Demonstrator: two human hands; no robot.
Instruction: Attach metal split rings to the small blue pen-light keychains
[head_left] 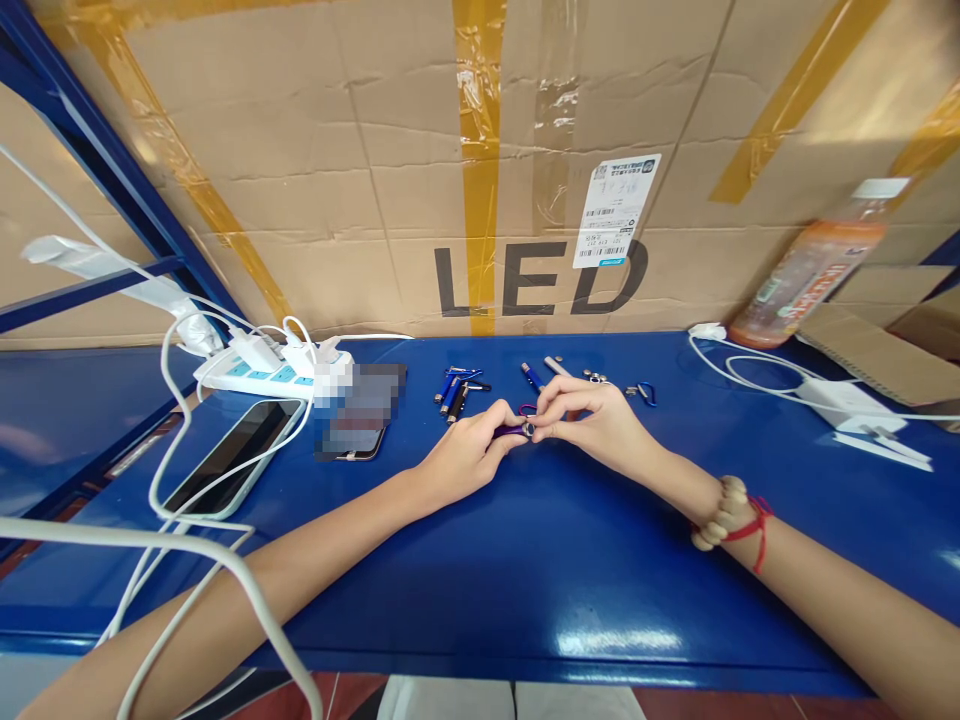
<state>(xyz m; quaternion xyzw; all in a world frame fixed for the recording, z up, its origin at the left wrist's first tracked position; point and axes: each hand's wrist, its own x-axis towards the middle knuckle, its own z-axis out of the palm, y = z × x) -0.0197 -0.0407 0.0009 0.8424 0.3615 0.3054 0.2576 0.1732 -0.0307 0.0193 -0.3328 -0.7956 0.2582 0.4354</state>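
Note:
Both my hands meet at the middle of the blue table [540, 560]. My left hand [466, 452] is closed round a small purple flashlight body [510, 431]. My right hand [589, 412] pinches the silvery end of that same flashlight with its fingertips. A wooden bead bracelet with a red string [731, 512] sits on my right wrist. Just beyond my hands lie several small blue and black flashlight parts [454, 388], a blue tube [532, 377], a white tube [556, 366], small metal rings [595, 376] and a blue carabiner clip [646, 392].
A white power strip [259, 368] with plugged chargers and loose white cables stands at the left, beside a dark phone [229, 455] lying flat. A white charger [844, 402] with cable lies right. An orange drink bottle [814, 262] leans on the cardboard wall [390, 150] behind.

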